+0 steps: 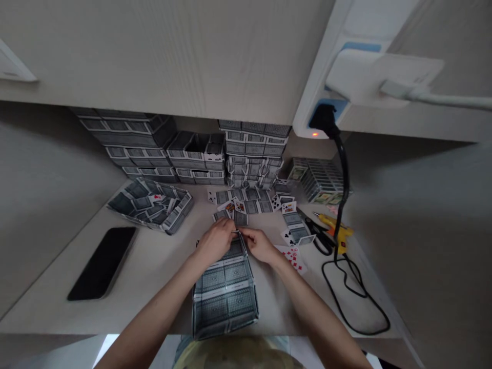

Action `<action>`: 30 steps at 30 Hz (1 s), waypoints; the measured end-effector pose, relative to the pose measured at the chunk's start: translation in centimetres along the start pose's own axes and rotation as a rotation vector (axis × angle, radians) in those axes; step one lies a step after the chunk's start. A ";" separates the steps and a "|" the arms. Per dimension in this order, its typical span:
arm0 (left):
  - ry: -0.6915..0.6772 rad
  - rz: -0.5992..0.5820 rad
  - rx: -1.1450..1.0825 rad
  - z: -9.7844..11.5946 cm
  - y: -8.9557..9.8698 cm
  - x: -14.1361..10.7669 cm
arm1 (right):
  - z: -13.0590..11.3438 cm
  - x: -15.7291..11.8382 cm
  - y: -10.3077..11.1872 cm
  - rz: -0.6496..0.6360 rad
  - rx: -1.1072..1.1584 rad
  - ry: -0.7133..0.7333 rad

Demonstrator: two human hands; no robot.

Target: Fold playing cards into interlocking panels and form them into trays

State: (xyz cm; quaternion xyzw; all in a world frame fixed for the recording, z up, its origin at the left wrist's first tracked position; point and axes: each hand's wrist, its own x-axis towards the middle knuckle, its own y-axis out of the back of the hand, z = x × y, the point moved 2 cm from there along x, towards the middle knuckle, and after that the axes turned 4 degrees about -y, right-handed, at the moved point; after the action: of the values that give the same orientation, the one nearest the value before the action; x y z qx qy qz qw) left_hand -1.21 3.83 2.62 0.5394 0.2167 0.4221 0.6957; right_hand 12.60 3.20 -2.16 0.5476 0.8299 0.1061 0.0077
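A long open box made of playing cards (225, 292) lies in front of me at the table's near edge, its inside lined with patterned card backs. My left hand (216, 241) is closed over its far end, fingers bent onto the rim. Against the far right corner of that box, my right hand (261, 245) pinches the edge with thumb and forefinger. The fingertips of both hands nearly meet there, and they partly hide the corner. Just beyond them lie loose playing cards (239, 205), some face up. Red-suited cards (291, 258) rest beside my right wrist.
A card-built tray (180, 218) holding loose cards and a black phone (103, 264) are on the left. Stacked card boxes (198, 164) line the back. On the right are black scissors (321, 238), a yellow glue gun (342, 236), its black cord (342, 169) and transparent cases (325, 179).
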 end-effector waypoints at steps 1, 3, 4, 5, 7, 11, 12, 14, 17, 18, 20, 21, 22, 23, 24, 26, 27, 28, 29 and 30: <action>-0.003 0.015 -0.014 0.0 0.0 0.0 | -0.1 0.0 0.0 -0.008 0.008 0.002; -0.014 0.033 -0.028 -0.1 0.0 0.0 | -0.1 0.0 -0.1 -0.015 0.018 0.010; -0.017 0.039 -0.033 -0.1 -0.1 0.1 | -0.2 0.0 -0.1 -0.012 0.023 0.013; -0.014 0.044 -0.039 -0.1 -0.1 0.1 | -0.2 0.0 -0.1 -0.011 0.029 0.014; 0.002 0.048 -0.053 -0.1 0.0 0.2 | -0.4 -0.2 -0.1 -0.017 0.044 0.007; 0.023 0.047 -0.015 0.4 0.6 0.4 | -1.0 -0.7 0.1 -0.070 0.109 -0.036; 0.015 0.034 0.012 0.6 0.7 0.3 | -1.1 -0.9 0.2 -0.075 0.125 -0.052; -0.019 -0.031 0.071 1.0 0.8 0.3 | -1.2 -1.2 0.5 -0.022 0.141 -0.096; -0.063 -0.161 0.144 1.3 0.3 0.0 | -1.1 -1.5 0.8 0.106 0.114 -0.147; -0.065 -0.182 0.165 1.3 0.1 -0.1 | -1.2 -1.5 0.7 0.103 0.092 -0.147; -0.066 -0.189 0.202 1.4 -0.2 -0.2 | -1.4 -1.3 0.4 0.031 0.032 -0.127; -0.068 -0.188 0.217 1.4 -0.4 -0.2 | -1.6 -1.2 0.2 -0.004 -0.002 -0.119; -0.074 -0.190 0.229 1.4 -0.5 -0.1 | -1.7 -1.1 0.1 -0.016 -0.035 -0.116; -0.083 -0.196 0.236 1.4 -0.6 0.0 | -1.7 -0.9 0.0 -0.011 -0.065 -0.115; -0.093 -0.204 0.240 1.5 -0.6 0.0 | -1.7 -0.8 -0.1 0.004 -0.091 -0.116; -0.110 -0.216 0.246 1.5 -0.7 0.2 | -1.6 -0.6 -0.2 0.034 -0.134 -0.118; -0.115 -0.219 0.247 1.6 -0.7 0.3 | -1.5 -0.6 -0.3 0.048 -0.151 -0.120; -0.115 -0.223 0.246 1.6 -0.7 0.4 | -1.5 -0.7 -0.3 0.060 -0.167 -0.123; -0.110 -0.226 0.243 1.6 -0.7 0.5 | -1.4 -0.7 -0.4 0.071 -0.183 -0.126; -0.103 -0.233 0.238 1.6 -0.7 0.5 | -1.3 -0.8 -0.5 0.083 -0.201 -0.129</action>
State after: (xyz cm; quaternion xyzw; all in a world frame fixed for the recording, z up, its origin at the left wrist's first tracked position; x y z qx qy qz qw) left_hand 0.54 3.30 2.58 0.6101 0.2900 0.2819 0.6813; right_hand 12.29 2.07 -1.03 0.5836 0.7896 0.1537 0.1114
